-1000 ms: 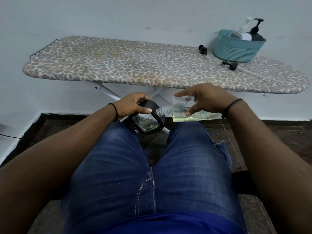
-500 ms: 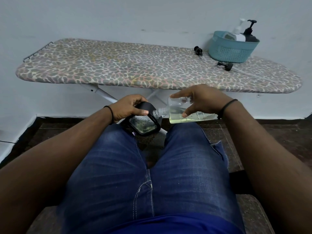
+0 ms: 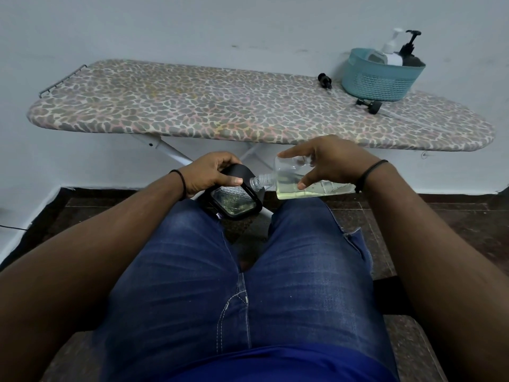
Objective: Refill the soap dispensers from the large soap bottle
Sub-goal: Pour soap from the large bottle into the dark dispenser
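My left hand [image 3: 210, 172] grips a black dispenser bottle [image 3: 234, 201] with a clear window, held above my left knee. My right hand [image 3: 327, 161] holds a clear bottle [image 3: 292, 183] of pale yellow soap on its side, thumb on the near face and index finger stretched along the top. The clear bottle's open neck [image 3: 257, 182] touches the top of the black dispenser. Whether liquid flows is too small to tell.
An ironing board [image 3: 220, 108] with a spotted cover stands ahead. At its right end a teal basket [image 3: 377, 78] holds a white pump bottle [image 3: 389, 52] and a black pump bottle [image 3: 409, 51]. Two black pump caps [image 3: 325, 80] [image 3: 369, 104] lie beside the basket.
Both hands stay together with the bottle neck at the dispenser. The view has shifted slightly; the right index finger lies a bit straighter along the clear bottle.
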